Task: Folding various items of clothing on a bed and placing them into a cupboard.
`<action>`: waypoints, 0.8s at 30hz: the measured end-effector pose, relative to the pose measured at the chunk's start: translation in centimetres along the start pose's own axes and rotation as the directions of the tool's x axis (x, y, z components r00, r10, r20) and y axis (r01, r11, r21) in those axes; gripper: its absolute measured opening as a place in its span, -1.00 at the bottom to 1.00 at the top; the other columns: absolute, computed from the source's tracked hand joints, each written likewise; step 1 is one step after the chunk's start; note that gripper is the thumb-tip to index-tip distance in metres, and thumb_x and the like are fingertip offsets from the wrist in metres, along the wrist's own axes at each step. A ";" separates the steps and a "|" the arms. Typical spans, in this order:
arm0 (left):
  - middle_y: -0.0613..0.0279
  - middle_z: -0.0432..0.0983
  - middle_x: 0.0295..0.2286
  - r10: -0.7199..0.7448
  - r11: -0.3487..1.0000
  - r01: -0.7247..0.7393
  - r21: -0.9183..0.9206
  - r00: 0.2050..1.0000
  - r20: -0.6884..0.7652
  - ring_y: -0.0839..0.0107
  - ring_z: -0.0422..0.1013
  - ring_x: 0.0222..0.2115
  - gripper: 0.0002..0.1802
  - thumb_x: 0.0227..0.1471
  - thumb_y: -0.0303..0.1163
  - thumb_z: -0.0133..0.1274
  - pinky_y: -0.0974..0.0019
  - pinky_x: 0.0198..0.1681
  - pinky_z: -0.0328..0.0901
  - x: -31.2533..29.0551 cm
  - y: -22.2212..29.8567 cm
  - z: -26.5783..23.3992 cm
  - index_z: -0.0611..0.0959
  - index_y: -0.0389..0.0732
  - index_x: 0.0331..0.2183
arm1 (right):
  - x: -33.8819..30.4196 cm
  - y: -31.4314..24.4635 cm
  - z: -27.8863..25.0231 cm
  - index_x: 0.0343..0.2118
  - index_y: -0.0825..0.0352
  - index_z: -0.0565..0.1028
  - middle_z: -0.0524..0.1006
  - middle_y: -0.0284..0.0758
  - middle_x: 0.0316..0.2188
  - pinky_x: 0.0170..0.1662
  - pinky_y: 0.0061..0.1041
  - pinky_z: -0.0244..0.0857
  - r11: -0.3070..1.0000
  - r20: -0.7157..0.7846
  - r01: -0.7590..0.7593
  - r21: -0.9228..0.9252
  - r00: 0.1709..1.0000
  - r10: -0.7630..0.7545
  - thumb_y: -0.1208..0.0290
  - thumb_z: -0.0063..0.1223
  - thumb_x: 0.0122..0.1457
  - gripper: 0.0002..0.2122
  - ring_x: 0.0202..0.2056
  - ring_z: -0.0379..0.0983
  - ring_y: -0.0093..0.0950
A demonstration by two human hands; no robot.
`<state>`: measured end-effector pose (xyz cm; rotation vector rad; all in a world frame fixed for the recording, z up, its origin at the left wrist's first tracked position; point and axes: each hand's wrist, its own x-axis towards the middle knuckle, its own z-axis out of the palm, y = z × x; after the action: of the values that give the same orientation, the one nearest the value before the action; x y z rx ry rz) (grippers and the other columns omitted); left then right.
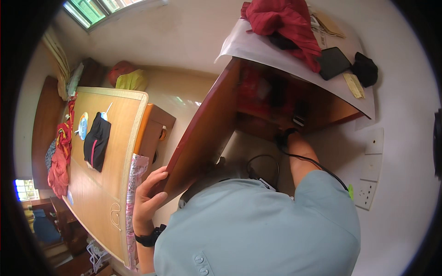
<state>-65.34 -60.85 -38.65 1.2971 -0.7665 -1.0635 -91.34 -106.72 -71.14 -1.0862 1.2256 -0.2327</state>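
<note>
My left hand (146, 198), with a black band at the wrist, grips the near edge of a wooden cabinet door (202, 133) that stands swung out. Its fingers and thumb are closed round that edge. My right forearm (301, 154) reaches into the dark cabinet (338, 103) beneath the white-covered top. The right hand is in shadow past a black wristband, and its fingers are hidden. Beside that wrist lies a small dark object with a pale edge (299, 121). Deeper in, a red bag-like thing (252, 85) shows dimly.
On the cabinet top lie a red jacket (287, 27), a black flat case (334, 63) and a black cloth item (364, 69). A black cable (317, 164) crosses my right arm. Wall sockets (367, 193) are at right. At left stands a bed-like wooden surface (99, 193) with black clothing (97, 142).
</note>
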 end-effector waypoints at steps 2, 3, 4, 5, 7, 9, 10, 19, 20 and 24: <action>-0.01 0.26 0.10 -0.006 1.000 0.005 -0.018 0.999 -0.035 0.21 0.22 0.13 -0.48 -0.11 -0.62 0.05 0.20 0.20 0.08 -0.1 -0.2 0.2 0.50 -0.34 -0.01 | 1.5 0.4 0.7 0.09 0.22 0.36 0.50 -0.31 -0.12 -0.28 -0.41 0.44 0.999 0.039 -0.012 0.049 0.999 0.010 0.16 0.05 0.13 -0.53 -0.22 0.51 -0.40; -0.02 0.27 0.09 -0.003 0.999 0.000 -0.044 0.999 -0.053 0.20 0.22 0.13 -0.48 -0.11 -0.60 0.08 0.18 0.20 0.08 -0.1 -0.2 0.4 0.50 -0.33 -0.01 | 2.1 0.7 1.1 0.09 0.22 0.36 0.50 -0.31 -0.12 -0.28 -0.41 0.44 0.997 0.055 -0.018 0.071 0.998 0.015 0.15 0.05 0.13 -0.53 -0.22 0.50 -0.40; -0.02 0.27 0.09 -0.007 0.999 0.004 -0.041 0.998 -0.067 0.20 0.22 0.13 -0.48 -0.11 -0.60 0.08 0.18 0.20 0.08 -0.1 -0.2 0.5 0.50 -0.33 -0.01 | 2.7 0.8 1.3 0.09 0.22 0.36 0.50 -0.31 -0.12 -0.28 -0.41 0.44 0.996 0.071 -0.021 0.089 0.997 0.015 0.15 0.05 0.13 -0.53 -0.22 0.50 -0.40; -0.03 0.27 0.09 -0.008 0.999 0.005 -0.046 0.998 -0.065 0.20 0.23 0.12 -0.48 -0.10 -0.59 0.10 0.17 0.20 0.08 0.0 -0.1 0.5 0.50 -0.33 -0.01 | 3.1 1.0 1.4 0.09 0.22 0.36 0.50 -0.31 -0.12 -0.28 -0.41 0.44 0.994 0.082 -0.028 0.106 0.996 0.019 0.15 0.05 0.13 -0.53 -0.22 0.50 -0.40; -0.03 0.28 0.09 -0.012 0.999 0.008 -0.052 0.997 -0.070 0.20 0.23 0.12 -0.48 -0.10 -0.57 0.12 0.16 0.20 0.09 0.2 -0.1 0.5 0.51 -0.33 -0.01 | 3.7 1.3 1.8 0.09 0.22 0.36 0.50 -0.31 -0.13 -0.29 -0.40 0.44 0.990 0.103 -0.037 0.137 0.994 0.023 0.15 0.05 0.13 -0.53 -0.22 0.50 -0.39; -0.04 0.29 0.08 -0.015 0.996 0.009 -0.086 0.997 -0.073 0.19 0.24 0.12 -0.49 -0.10 -0.57 0.15 0.16 0.20 0.09 0.2 -0.1 0.5 0.51 -0.33 -0.02 | 4.2 1.5 2.1 0.09 0.22 0.36 0.50 -0.31 -0.13 -0.29 -0.40 0.44 0.984 0.122 -0.046 0.172 0.992 0.025 0.14 0.05 0.13 -0.53 -0.22 0.50 -0.39; -0.04 0.29 0.08 -0.017 0.996 0.010 -0.085 0.997 -0.077 0.19 0.24 0.12 -0.49 -0.10 -0.57 0.15 0.16 0.20 0.09 0.2 -0.2 0.4 0.51 -0.33 -0.02 | 4.4 1.6 2.1 0.09 0.22 0.36 0.50 -0.31 -0.13 -0.29 -0.40 0.43 0.981 0.131 -0.050 0.190 0.991 0.025 0.14 0.05 0.13 -0.52 -0.22 0.50 -0.39; -0.04 0.28 0.08 -0.026 0.998 0.021 -0.064 0.997 -0.067 0.18 0.24 0.11 -0.49 -0.11 -0.59 0.15 0.16 0.19 0.10 0.2 -0.2 0.0 0.51 -0.33 -0.02 | 5.0 2.1 3.2 0.08 0.22 0.35 0.50 -0.30 -0.14 -0.29 -0.40 0.43 0.902 0.252 -0.121 0.414 0.968 0.014 0.12 0.05 0.13 -0.52 -0.23 0.49 -0.38; -0.04 0.28 0.08 -0.029 0.998 0.026 -0.059 0.998 -0.059 0.18 0.24 0.11 -0.49 -0.11 -0.59 0.14 0.16 0.19 0.10 0.2 -0.1 0.0 0.51 -0.33 -0.02 | 5.0 2.4 3.4 0.08 0.22 0.35 0.50 -0.30 -0.14 -0.30 -0.40 0.43 0.891 0.259 -0.129 0.436 0.966 0.013 0.12 0.05 0.13 -0.52 -0.23 0.49 -0.38; -0.05 0.28 0.08 -0.022 0.999 0.020 -0.040 0.998 -0.059 0.17 0.24 0.11 -0.48 -0.12 -0.60 0.14 0.16 0.19 0.11 0.4 0.0 0.2 0.52 -0.31 -0.03 | 5.6 2.6 4.0 0.08 0.22 0.35 0.50 -0.30 -0.14 -0.30 -0.40 0.43 0.905 0.211 -0.067 0.421 0.977 -0.026 0.11 0.05 0.13 -0.52 -0.23 0.48 -0.38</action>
<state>-65.35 -61.25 -38.64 1.2998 -0.6853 -1.0473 -86.88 -107.00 -76.97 -0.6947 0.9358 -0.3421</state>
